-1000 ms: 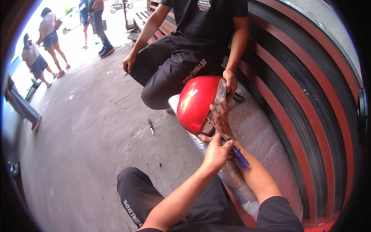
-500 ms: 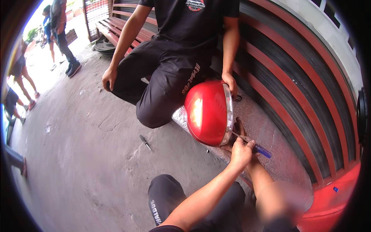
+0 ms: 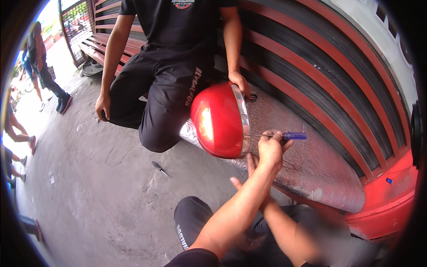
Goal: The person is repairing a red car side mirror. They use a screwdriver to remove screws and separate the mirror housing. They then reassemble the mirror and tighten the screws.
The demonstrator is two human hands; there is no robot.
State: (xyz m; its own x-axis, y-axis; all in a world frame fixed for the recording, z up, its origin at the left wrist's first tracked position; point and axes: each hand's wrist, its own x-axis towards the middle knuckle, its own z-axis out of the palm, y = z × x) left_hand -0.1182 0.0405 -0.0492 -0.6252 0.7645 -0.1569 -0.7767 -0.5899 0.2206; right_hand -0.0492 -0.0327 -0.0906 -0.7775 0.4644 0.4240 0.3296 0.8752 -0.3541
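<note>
A red dome-shaped headlamp housing with a chrome rim stands on edge on a grey metal ramp. Another person's hand steadies its top. My left hand grips a screwdriver with a blue handle. Its shaft lies level, with the tip at the chrome rim. My right hand sits just below, fingers spread under the housing's lower edge and holding nothing. My forearms cross near the wrists.
A person in black clothes crouches behind the housing. A small dark tool lies on the concrete floor. A red and black slatted shutter fills the right; a red bench and bystanders are at the left.
The view has swung closer to the housing. The screwdriver has come up from a slanted hold beside my hands to lie level with its tip at the chrome rim.
</note>
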